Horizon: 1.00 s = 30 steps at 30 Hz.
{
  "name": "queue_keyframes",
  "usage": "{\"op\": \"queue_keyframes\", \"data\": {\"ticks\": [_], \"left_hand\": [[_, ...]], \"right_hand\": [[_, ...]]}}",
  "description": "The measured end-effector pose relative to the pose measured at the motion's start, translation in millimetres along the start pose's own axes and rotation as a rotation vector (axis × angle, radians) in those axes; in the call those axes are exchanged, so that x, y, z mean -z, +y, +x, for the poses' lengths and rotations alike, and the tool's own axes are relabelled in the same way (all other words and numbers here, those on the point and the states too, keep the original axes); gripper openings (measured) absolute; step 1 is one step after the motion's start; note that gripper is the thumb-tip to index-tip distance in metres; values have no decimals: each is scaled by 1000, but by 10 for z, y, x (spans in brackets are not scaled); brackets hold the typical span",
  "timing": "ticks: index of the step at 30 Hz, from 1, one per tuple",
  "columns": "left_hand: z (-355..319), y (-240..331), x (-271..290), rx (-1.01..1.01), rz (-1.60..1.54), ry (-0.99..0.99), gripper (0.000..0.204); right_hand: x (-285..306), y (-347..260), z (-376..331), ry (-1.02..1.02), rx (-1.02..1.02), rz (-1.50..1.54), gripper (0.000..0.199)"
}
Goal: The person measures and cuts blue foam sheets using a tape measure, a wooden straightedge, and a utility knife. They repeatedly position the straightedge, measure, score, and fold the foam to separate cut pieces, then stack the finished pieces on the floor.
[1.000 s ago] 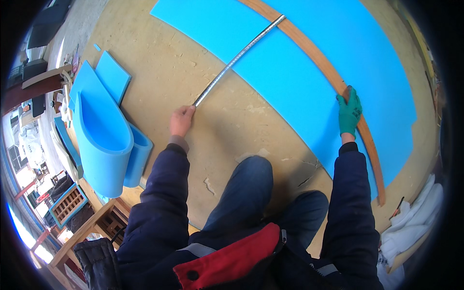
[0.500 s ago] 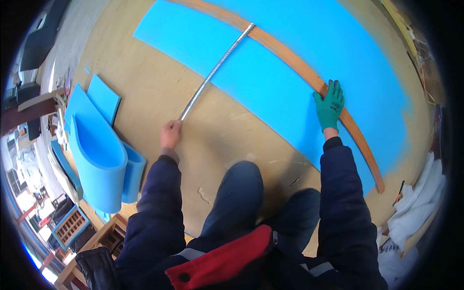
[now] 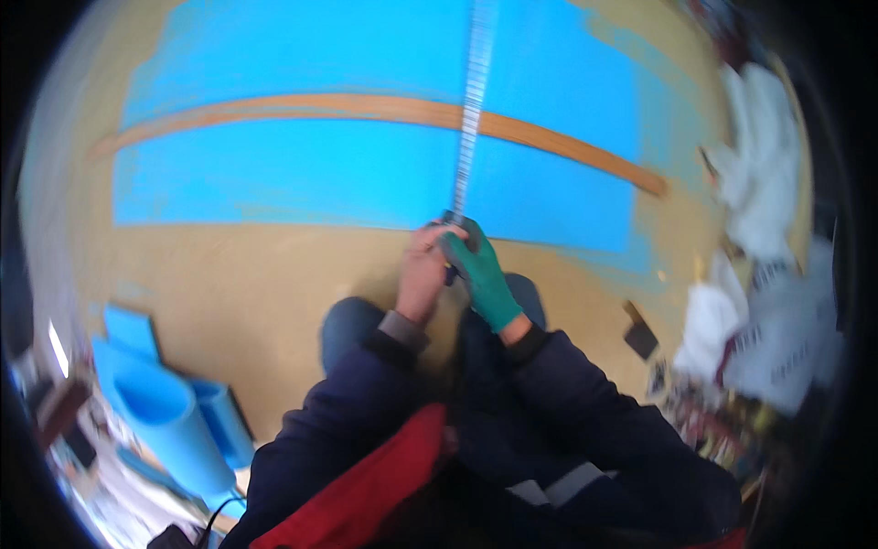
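A long silver strip [image 3: 471, 114] with fine cross marks runs away from my hands and over a curved wooden lath [image 3: 366, 107], up to the top edge of the view. Its near end is closed in by my bare left hand [image 3: 422, 274] and my green-gloved right hand [image 3: 482, 277], which are pressed together. Something small and dark shows between the fingers; blur and the hands hide what it is. The lath lies bowed across a large blue foam sheet [image 3: 293, 183], its right tip reaching past the sheet. Both hands are close to the sheet's near edge.
Rolled and folded blue foam [image 3: 174, 425] stands at the lower left. A dark flat piece with a handle [image 3: 640, 331] lies on the tan board [image 3: 247, 274] to my right. White cloth [image 3: 759, 174] and plastic bags [image 3: 782, 339] crowd the right side.
The view has turned. My right hand has left the lath and joined my left hand at the strip's near end. The strip now points straight away and crosses the lath instead of ending at it.
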<state>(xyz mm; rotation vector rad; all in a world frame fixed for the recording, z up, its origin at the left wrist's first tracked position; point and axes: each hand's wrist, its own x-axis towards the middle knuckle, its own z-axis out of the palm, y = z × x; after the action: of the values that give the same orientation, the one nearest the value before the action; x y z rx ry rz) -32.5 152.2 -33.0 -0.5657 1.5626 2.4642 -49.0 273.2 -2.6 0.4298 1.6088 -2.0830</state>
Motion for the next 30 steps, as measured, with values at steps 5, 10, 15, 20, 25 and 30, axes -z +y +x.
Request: {"op": "queue_keyframes", "data": {"ticks": [5,10,15,20,25,30], "left_hand": [[219,-248,-1135,365,-72,-248,20],[598,-673,-1759,-6,598,-467,26],[1599,-724,-1485,-452,1046,-316,33],[2333,-387,-810,-534,1591,-46,79],[2495,-301,-824,-501,1696,-88,74],[2551,-307,-876,-603,1772,-90,59]], "right_hand": [[1229,-397,-491,151,98,-145,35],[2341,101,-1351,388,20,-296,33],[3179,1032,-2339,637,-225,-34,30],[3464,1598,-2723,718,-273,46,28],[3531,1721,-2723,739,-393,199,27],[3604,1902,-2638,824,-284,34,24]]}}
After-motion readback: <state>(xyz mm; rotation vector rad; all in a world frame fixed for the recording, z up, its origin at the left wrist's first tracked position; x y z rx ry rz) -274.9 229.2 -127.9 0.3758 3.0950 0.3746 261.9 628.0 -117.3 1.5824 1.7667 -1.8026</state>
